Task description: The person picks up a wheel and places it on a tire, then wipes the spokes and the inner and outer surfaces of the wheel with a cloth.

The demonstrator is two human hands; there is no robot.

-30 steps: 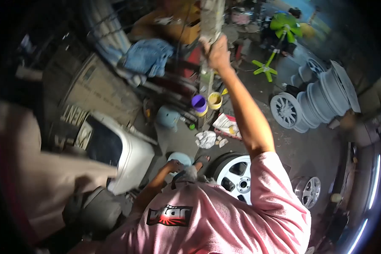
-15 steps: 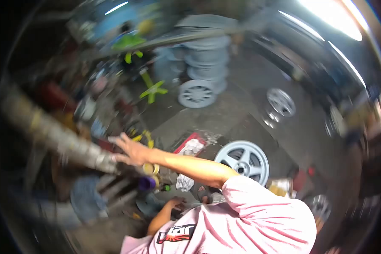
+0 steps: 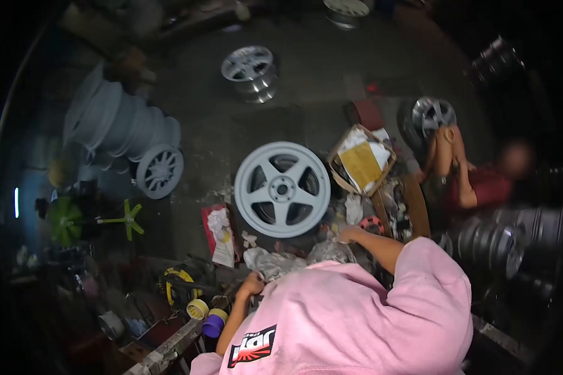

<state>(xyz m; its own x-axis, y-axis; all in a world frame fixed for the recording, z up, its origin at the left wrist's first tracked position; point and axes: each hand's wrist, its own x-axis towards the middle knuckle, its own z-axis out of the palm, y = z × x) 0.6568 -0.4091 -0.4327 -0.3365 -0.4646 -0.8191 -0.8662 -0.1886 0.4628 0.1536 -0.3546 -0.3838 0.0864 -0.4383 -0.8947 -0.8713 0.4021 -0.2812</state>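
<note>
A light grey five-spoke wheel (image 3: 283, 215) lies face up on the floor in front of me. My right hand (image 3: 348, 234) is low by the wheel's near right edge, beside grey crumpled fabric (image 3: 331, 251) at my knees; its fingers are blurred and partly hidden. My left hand (image 3: 251, 285) rests near my lap at the left of that fabric, fingers bent and mostly out of sight. I cannot make out anything held in either hand. Left of the wheel is a red box (image 3: 210, 226) with white crumpled paper (image 3: 221, 234).
Rolls of yellow tape (image 3: 197, 309) and purple tape (image 3: 214, 324) sit at lower left. A carton (image 3: 385, 167) with papers stands right of the wheel. Stacked grey wheels (image 3: 122, 128) and a green fan (image 3: 65, 222) are left. At right, another person (image 3: 481, 187) handles a wheel (image 3: 435, 115).
My right arm has come back from its reach to the left and is now near the wheel. The view has turned, bringing the wheel to the middle. My left hand stays near my lap.
</note>
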